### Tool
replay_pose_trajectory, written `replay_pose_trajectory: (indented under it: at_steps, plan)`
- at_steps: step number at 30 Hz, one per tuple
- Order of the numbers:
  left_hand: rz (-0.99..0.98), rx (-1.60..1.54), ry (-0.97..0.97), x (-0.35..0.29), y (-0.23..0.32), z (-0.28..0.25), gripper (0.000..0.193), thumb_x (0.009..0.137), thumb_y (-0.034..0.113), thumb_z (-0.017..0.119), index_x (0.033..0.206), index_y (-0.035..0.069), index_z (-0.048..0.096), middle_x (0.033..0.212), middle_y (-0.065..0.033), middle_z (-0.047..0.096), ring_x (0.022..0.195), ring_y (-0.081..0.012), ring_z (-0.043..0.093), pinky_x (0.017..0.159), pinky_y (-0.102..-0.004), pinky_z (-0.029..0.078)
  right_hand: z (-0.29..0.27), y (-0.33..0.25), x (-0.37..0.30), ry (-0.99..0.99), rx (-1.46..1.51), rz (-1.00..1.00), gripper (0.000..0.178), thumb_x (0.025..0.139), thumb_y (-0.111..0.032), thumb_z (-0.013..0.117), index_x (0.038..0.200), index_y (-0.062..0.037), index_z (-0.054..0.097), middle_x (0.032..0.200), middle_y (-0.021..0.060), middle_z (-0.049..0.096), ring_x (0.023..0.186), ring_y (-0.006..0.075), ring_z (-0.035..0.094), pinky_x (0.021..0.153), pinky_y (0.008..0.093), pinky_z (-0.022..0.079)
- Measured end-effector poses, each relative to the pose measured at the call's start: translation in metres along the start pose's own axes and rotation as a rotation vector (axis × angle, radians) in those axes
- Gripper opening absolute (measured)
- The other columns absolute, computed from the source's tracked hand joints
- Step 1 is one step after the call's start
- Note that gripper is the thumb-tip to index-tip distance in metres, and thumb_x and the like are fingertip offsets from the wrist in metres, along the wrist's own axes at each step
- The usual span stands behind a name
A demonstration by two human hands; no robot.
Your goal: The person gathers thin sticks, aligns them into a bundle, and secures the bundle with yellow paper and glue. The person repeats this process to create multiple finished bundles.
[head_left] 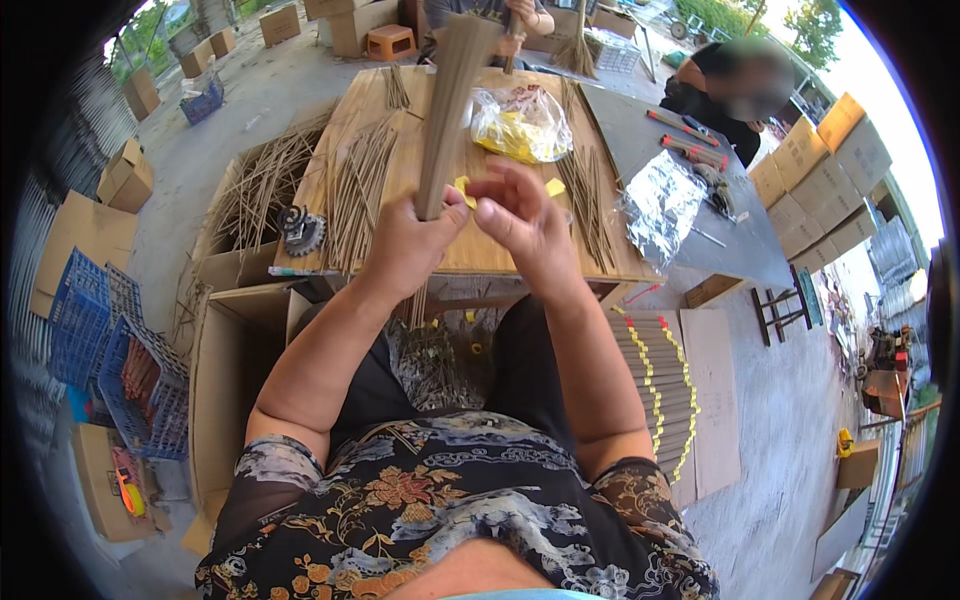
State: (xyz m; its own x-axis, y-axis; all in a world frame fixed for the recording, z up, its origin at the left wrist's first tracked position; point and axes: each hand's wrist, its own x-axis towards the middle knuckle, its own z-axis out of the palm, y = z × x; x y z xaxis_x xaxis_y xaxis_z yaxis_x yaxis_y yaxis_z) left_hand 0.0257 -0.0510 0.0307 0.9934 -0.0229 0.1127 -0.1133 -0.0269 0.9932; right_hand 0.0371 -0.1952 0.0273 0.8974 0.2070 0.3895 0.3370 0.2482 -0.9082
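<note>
"What takes up the most room?"

"The grey floor. On it stands a wooden table, with a dark grey table along its right side."

"And around them?"

"Stacked cardboard cartons at the right, blue plastic crates at the left. Near the person's right side, a row of yellow-banded stick bundles lies on flattened cardboard."

"What's on the surfaces?"

"Loose thin sticks spread over the wood, with a clear plastic bag of yellow material farther back. Crumpled silver foil lies on the grey one."

"Where's the stick bundle?"

"Raised above the wooden table's near half, roughly upright, its lower end in the left hand. That grip is closed round it."

"The right hand?"

"Just beside it, thumb and fingers partly spread. I can't tell whether its grip has the small yellow strip between the hands."
</note>
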Motion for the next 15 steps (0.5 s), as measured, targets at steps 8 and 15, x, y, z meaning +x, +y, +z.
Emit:
replay_pose_trajectory:
  at_steps: [8,15]
  plan:
    - [0.046,0.013,-0.489,-0.018,-0.006,0.015,0.012,0.075,0.008,0.064,0.081,0.004,0.055,0.059,0.0016,0.050,0.044,-0.0063,0.046,0.039,-0.0201,0.034,0.015,-0.024,-0.001,-0.144,0.493,0.108,0.018,0.085,-0.020,0.056,0.078,-0.0054,0.049,0.062,0.0072,0.054,0.056,0.0174,0.055,0.050,0.0277,0.046]
    - [-0.113,0.062,-0.587,-0.012,-0.013,0.005,0.021,0.072,0.009,0.067,0.086,0.002,0.054,0.064,0.0006,0.052,0.051,-0.0078,0.048,0.046,-0.0225,0.039,0.025,-0.023,-0.005,0.087,0.521,0.091,0.025,0.086,-0.023,0.054,0.069,-0.0095,0.042,0.052,-0.0019,0.033,0.042,0.0080,0.032,0.039,0.0229,0.030]
